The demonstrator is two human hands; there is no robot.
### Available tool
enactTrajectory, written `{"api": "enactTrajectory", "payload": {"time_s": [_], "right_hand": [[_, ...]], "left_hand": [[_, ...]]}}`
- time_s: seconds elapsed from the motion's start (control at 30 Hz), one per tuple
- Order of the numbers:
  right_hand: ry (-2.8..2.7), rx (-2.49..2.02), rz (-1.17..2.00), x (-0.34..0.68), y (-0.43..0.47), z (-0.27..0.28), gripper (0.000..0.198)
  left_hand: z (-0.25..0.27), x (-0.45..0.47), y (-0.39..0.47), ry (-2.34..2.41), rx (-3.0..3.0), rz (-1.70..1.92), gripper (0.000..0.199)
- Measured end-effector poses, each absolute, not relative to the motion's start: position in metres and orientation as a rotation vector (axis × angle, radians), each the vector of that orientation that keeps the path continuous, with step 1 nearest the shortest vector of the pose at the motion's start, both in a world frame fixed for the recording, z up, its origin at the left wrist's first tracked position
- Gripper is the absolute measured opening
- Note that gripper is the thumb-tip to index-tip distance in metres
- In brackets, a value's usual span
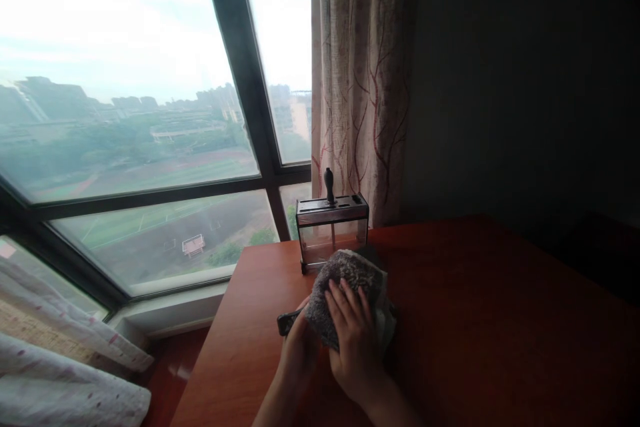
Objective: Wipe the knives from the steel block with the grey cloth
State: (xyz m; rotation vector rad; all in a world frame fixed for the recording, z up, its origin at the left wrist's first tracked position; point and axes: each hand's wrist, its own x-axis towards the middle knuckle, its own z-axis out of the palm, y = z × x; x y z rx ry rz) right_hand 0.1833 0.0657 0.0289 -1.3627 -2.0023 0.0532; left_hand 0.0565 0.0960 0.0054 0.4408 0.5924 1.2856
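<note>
A grey fuzzy cloth (345, 267) is bunched above the near part of the table. My right hand (356, 333) presses on it from above, fingers bent over its surface. My left hand (299, 347) is closed at the cloth's left edge around a black handle (286, 323), whose end sticks out to the left. Whatever that handle belongs to is covered by the cloth and my hands. Just behind stands a clear-sided knife block (333, 210) with a slotted top. One dark knife handle (329, 185) rises upright from it.
The reddish-brown wooden table (465, 307) extends far to the right. Behind it hang a patterned curtain (363, 80) and a dark wall. A large window (130, 113) with dark frames fills the left side, with a pale curtain (65, 380) low in the corner.
</note>
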Motion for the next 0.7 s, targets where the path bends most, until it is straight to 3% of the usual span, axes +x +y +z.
{"api": "enactTrajectory", "payload": {"time_s": [0.17,0.5,0.6,0.7], "right_hand": [[-2.078,-1.279,0.054,0.188,0.069,0.04,0.082],[-1.71,-1.382,-0.046,0.259,0.111,0.035,0.066],[-1.456,-1.346,0.135,0.274,0.116,0.035,0.065],[-0.991,-1.293,0.659,0.286,0.116,0.037,0.052]], "left_hand": [[0.01,0.053,0.094,0.566,0.43,1.265,0.025],[0.023,0.052,0.091,0.51,0.539,1.295,0.031],[0.021,0.051,0.092,0.512,0.544,1.292,0.031],[0.019,0.051,0.093,0.523,0.541,1.283,0.029]]}}
